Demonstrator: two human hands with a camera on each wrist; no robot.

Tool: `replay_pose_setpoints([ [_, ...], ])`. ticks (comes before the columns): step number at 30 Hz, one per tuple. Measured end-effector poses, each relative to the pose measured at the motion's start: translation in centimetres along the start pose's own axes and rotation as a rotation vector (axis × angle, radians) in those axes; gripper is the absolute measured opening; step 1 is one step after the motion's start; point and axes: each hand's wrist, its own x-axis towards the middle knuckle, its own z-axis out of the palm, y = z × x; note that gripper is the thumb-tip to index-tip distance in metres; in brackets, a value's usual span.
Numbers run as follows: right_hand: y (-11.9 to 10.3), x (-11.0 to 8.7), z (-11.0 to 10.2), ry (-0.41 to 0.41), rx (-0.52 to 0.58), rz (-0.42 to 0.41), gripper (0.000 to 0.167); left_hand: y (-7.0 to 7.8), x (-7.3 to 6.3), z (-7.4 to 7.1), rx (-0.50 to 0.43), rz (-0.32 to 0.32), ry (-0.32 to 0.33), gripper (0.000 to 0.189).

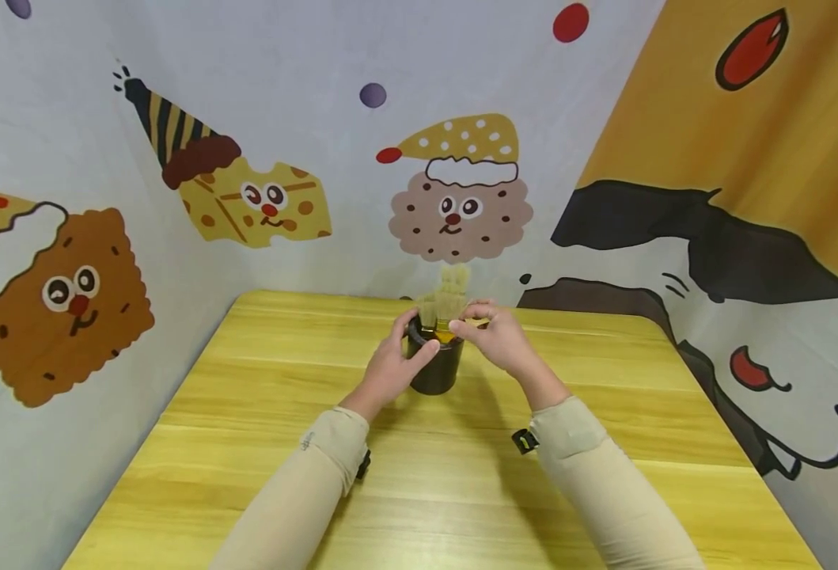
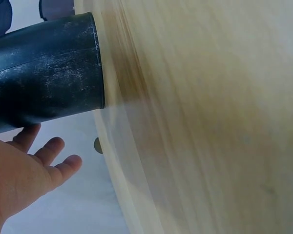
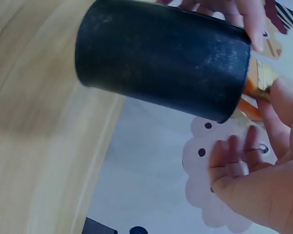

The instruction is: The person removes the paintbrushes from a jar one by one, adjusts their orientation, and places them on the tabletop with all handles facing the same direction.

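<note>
A black cylindrical cup (image 1: 436, 372) stands upright near the far edge of the table, holding several paintbrushes (image 1: 451, 304) with their pale bristles up. My left hand (image 1: 392, 369) grips the cup by its rim, thumb on the near side. In the left wrist view, three fingers (image 2: 63, 168) of that hand stick out beside the cup's wall (image 2: 49, 68). At the cup's mouth, my right hand (image 1: 502, 342) pinches one paintbrush just below its bristles between thumb and finger. The right wrist view shows an orange brush handle (image 3: 251, 90) at those fingertips, its lower end hidden inside the cup.
Beneath everything is a wood-grain table (image 1: 262, 467). Behind its far edge hangs a white cloth backdrop (image 1: 305, 87) with cartoon figures, turning orange on the right. Dark straps with small devices (image 1: 525, 441) show at both sleeve cuffs.
</note>
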Motion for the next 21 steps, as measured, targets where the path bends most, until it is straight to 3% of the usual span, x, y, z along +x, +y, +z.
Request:
replay_pose_setpoints([
  [4,-0.13,-0.13,0.42,0.013,-0.061,-0.044,0.020,0.01,-0.05,-0.07,0.002,-0.007,0.000,0.085],
  [13,-0.11,-0.28,1.00,-0.028,-0.028,-0.066,0.022,0.14,-0.08,0.03,0.004,0.002,0.007,0.089],
  [18,-0.23,-0.11,0.88,-0.050,-0.027,-0.070,0.055,0.19,-0.04,-0.06,0.003,0.001,0.004,0.087],
  [21,-0.25,0.03,0.89,-0.055,-0.038,-0.073,0.062,0.02,0.08,-0.02,0.010,0.003,0.002,0.089],
])
